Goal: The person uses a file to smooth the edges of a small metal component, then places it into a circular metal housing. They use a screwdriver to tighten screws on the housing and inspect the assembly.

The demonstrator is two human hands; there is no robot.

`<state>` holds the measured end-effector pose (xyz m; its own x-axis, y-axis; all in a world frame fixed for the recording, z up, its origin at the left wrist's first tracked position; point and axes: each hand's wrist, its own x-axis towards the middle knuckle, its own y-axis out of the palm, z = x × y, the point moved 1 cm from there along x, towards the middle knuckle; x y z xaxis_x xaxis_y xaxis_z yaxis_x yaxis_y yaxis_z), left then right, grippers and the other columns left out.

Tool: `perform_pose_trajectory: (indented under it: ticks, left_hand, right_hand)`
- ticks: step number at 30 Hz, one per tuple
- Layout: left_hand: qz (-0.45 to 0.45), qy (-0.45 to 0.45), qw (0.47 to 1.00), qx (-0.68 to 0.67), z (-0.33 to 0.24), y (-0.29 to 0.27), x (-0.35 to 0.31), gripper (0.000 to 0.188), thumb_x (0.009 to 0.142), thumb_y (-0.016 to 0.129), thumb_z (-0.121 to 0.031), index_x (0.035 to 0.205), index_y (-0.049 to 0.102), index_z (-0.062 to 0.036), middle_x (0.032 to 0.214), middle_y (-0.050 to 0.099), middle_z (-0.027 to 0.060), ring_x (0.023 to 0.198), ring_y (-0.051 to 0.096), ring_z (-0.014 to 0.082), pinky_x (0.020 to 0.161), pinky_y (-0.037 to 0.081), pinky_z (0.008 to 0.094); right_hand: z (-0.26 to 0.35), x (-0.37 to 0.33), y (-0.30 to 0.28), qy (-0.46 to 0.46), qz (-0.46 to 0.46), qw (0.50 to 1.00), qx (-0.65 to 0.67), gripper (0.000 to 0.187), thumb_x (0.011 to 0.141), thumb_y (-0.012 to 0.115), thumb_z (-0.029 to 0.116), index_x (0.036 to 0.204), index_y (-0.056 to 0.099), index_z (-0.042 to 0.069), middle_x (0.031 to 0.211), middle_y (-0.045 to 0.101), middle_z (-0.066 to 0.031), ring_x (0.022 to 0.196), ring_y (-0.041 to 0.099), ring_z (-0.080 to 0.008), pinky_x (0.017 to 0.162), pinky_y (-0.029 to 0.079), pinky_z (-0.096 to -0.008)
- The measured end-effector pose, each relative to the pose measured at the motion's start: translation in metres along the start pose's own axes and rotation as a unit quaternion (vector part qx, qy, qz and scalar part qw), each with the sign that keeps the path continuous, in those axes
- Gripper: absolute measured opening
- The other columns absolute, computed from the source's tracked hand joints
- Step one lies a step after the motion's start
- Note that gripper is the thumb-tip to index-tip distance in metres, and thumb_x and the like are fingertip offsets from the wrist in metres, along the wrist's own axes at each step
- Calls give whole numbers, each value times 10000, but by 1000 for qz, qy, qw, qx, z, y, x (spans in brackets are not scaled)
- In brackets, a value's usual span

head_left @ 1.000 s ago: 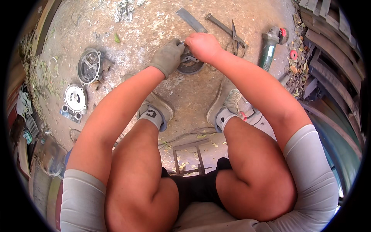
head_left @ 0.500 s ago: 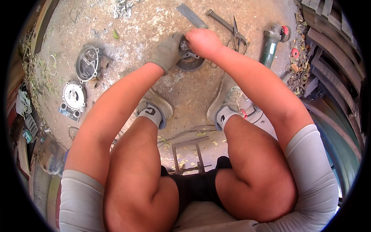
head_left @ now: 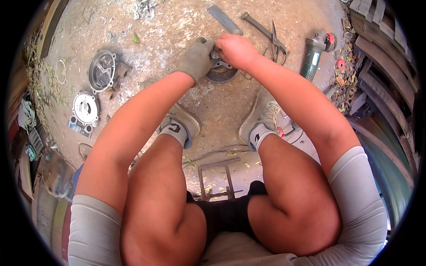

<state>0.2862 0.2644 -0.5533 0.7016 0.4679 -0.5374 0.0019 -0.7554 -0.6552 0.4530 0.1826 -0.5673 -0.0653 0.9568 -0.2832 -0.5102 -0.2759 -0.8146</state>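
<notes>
Your gloved left hand [head_left: 195,60] and bare right hand [head_left: 237,51] curl over a round metal part [head_left: 221,77]; fingers' grip, can't tell.

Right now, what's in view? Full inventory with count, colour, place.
round metal part: 1, dark grey, upper centre, partly covered
flat bar: 1, grey, top centre
hammer-like tool: 1, dark, right of flat bar
scissors: 1, dark, upper right
angle grinder: 1, green and grey, upper right
red disc: 1, red, right of grinder
round housing: 1, grey, left
perforated plate: 1, silver, below housing
thin ring: 1, white, far left
metal frame: 1, rusty brown, between the legs
wooden slats: several, brown, right edge
edge clutter: uncountable
shoes: 2, greyish, centre
left hand: 1, grey-green glove, upper centre
right hand: 1, bare, upper centre
</notes>
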Motion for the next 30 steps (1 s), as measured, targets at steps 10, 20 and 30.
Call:
perform_pose_trajectory:
  ticks: [10,20,30]
  left_hand:
    - [-27,-2,1000,0,2,3,-2,408,942,823,-256,1292,729,-68,1385,635,232,1284,658,411,1112,539,492]
    - [-21,-12,999,-24,6,5,0,382,931,841,-257,1227,745,-37,1364,658,222,1245,681,396,1083,555,484]
    - [-24,-29,999,-33,1,2,-1,376,934,838,-279,1206,767,-30,1361,664,217,1262,678,384,1095,551,471]
  right_hand:
    - [-1,-5,3,6,-21,1000,-11,125,927,676,120,1011,765,94,1043,749,-120,1031,757,-367,853,629,-500]
    - [-1,-8,7,-22,-46,998,-40,125,898,691,86,1008,749,98,1066,744,-96,1069,752,-345,870,634,-475]
    - [-4,-4,7,-13,-20,998,-62,157,872,729,79,1021,762,116,1068,738,-91,1080,748,-333,871,634,-466]
